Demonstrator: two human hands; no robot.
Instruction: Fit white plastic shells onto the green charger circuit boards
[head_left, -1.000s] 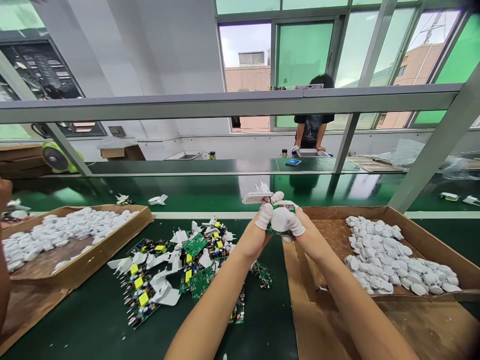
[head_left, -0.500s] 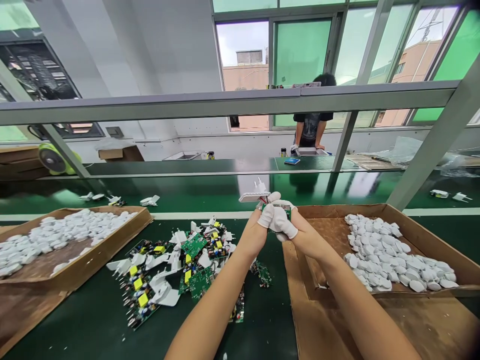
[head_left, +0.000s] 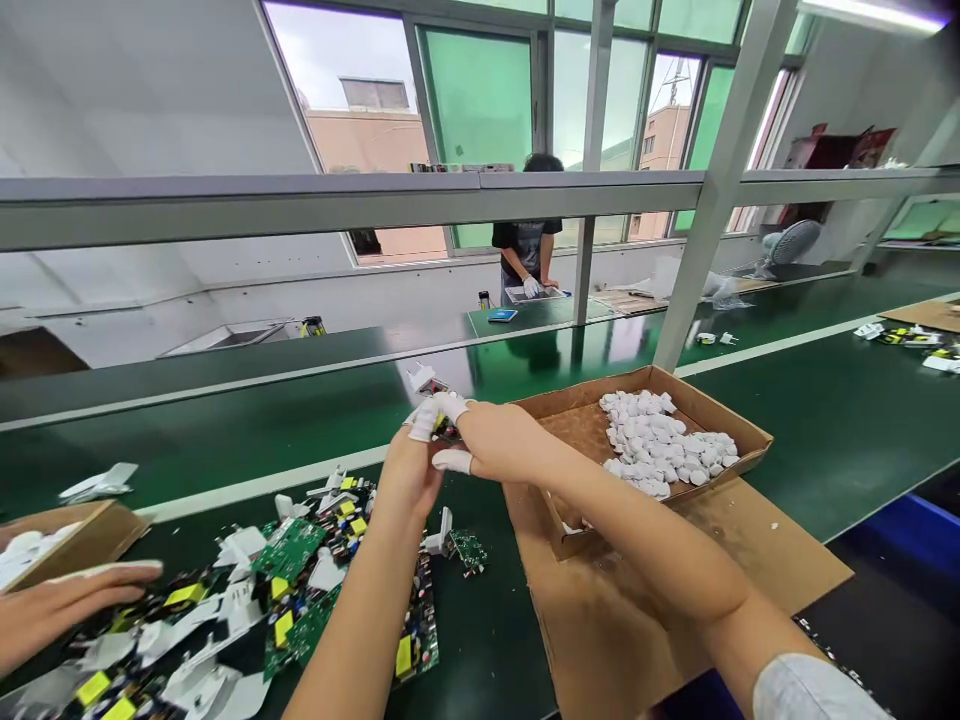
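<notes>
My left hand and my right hand, with white covers on fingertips, are close together above the green bench. Between them is a small circuit board with a white plug piece standing out at the far side. Both hands are closed around this board, and the fingers hide much of it. Below my left forearm lies a pile of green circuit boards with white plug housings and yellow parts. A single small board rests apart from the pile.
At right, a cardboard tray holds many white plastic pieces. Another tray stands at left. Another person's hand reaches over the pile's left side. A person stands across the bench, behind a metal rail.
My view has turned right. Both hands remain together, with the right hand's fingers repositioned on the board. Another person's hand has come in at the left.
</notes>
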